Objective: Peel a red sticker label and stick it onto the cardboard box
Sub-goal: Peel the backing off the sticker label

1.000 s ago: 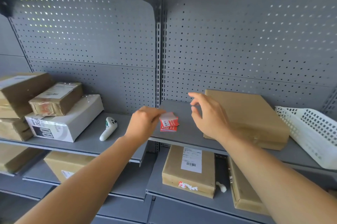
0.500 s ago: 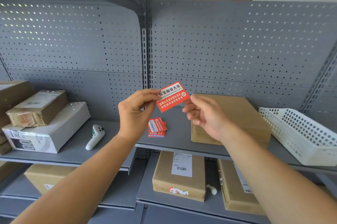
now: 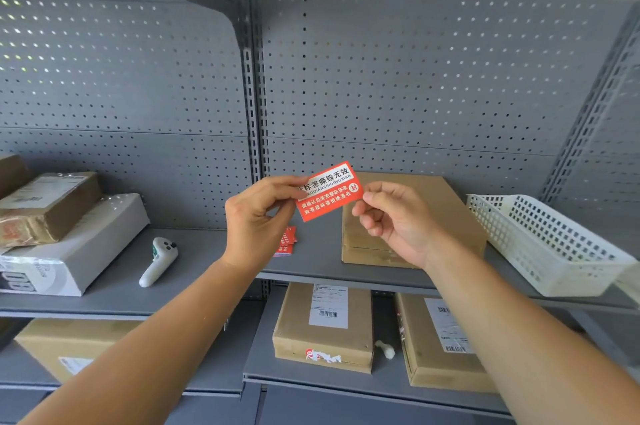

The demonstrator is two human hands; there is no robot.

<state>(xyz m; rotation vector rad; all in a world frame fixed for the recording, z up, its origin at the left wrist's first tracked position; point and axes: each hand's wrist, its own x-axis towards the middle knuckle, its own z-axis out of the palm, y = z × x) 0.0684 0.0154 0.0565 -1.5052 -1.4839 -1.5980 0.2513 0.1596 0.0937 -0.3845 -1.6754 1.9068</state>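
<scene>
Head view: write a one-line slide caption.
Both hands, left and right, pinch a red sticker label above the shelf, before the cardboard box.

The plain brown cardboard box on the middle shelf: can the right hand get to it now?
Probably yes. The plain brown cardboard box lies just behind the right hand, its top bare, but that hand is pinching the red sticker label.

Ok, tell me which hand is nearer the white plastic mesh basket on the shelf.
Right. The right hand is raised in front of the brown cardboard box, just left of the white plastic mesh basket; the left hand is farther left, beyond the red sticker label both hold.
</scene>
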